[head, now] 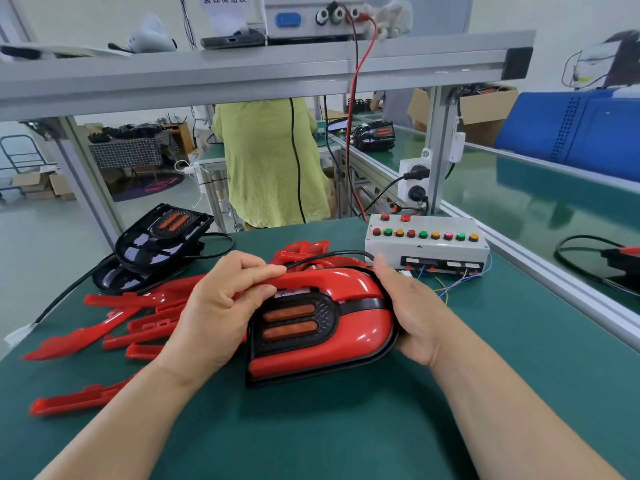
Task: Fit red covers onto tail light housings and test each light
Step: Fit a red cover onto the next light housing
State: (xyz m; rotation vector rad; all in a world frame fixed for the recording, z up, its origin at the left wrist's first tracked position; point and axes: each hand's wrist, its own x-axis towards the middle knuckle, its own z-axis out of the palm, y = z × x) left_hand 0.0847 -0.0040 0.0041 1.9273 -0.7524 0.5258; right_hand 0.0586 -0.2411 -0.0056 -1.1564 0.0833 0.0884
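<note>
We hold one tail light housing (327, 315) just above the green bench top (311, 431), near the middle of the view, with a red cover (349, 289) seated over it so that only the black rim and the dark grille with two orange strips show. Our left hand (221, 306) sits at the nine o'clock side of the light, its fingers curled over the top edge of the cover and gripping it. Our right hand (412, 313) cups the rounded end at three o'clock, thumb on the upper edge and fingers wrapped behind the rim. A black cable (332, 253) arcs from under the left fingers at twelve o'clock across to the right thumb. From the held light, loose red covers (138, 323) lie scattered on the bench at nine o'clock, some overlapping, and more red pieces lie at twelve o'clock behind the cable. At ten o'clock, two black housings (159, 244) without covers are stacked, the upper one tilted. At one o'clock stands a white test box (426, 245) with a row of red, green and yellow buttons, thin coloured wires trailing from its front. A red lead (356, 81) climbs from behind the box to a power supply (311, 15) on the shelf at twelve o'clock. Beyond the bench a person in a green top (270, 161) stands with their back to us, and a blue crate (571, 129) sits at two o'clock.
</note>
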